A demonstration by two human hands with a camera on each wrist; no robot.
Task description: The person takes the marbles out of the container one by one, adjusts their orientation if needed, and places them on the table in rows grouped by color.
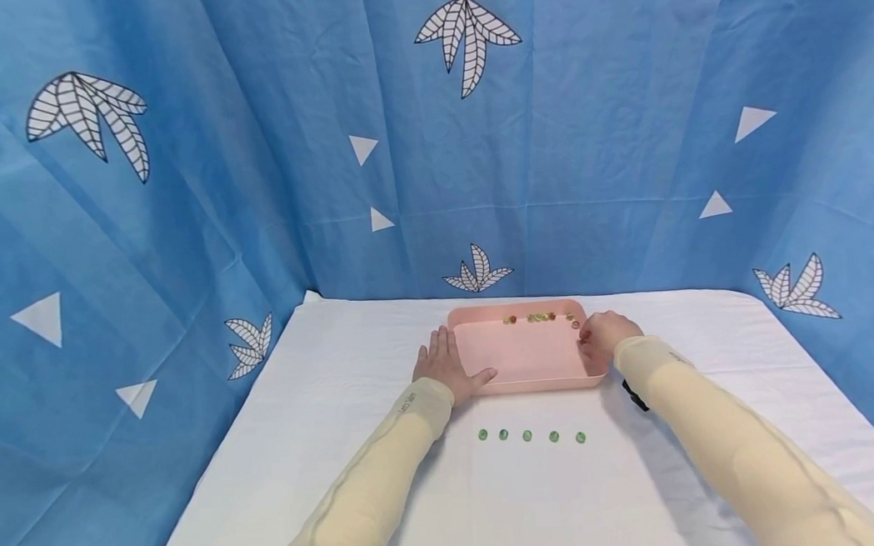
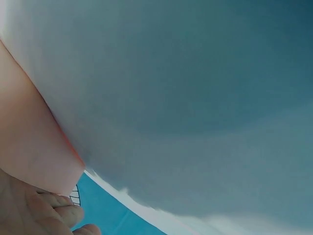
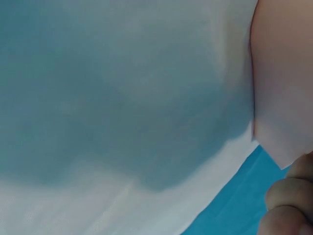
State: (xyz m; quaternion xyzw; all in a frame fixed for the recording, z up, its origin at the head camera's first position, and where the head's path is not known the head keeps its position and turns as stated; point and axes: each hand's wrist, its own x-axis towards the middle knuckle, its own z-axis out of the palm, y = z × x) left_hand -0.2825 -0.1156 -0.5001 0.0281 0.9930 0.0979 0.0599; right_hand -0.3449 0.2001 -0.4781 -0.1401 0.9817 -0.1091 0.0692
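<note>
A shallow pink tray (image 1: 522, 382) lies on the white-covered table. My left hand (image 1: 445, 371) rests over its left side with fingers spread and the thumb on the near rim. In the left wrist view, those fingers (image 2: 54, 215) show at the tray's side. At the tray's right side my right hand (image 1: 608, 334) reaches over the rim, its fingers bent and fingertips inside. A small reddish-brown spot shows at these fingertips; I cannot tell whether they pinch a piece. Small round shiny yellowish and reddish pieces (image 1: 537, 318) lie along the tray's far wall.
Several small round green pieces (image 1: 527, 436) form a row on the white cloth (image 1: 542, 509) in front of the tray. A black strap (image 1: 636, 396) shows under the right sleeve. Blue patterned curtains (image 1: 589, 172) stand behind the table and at both sides.
</note>
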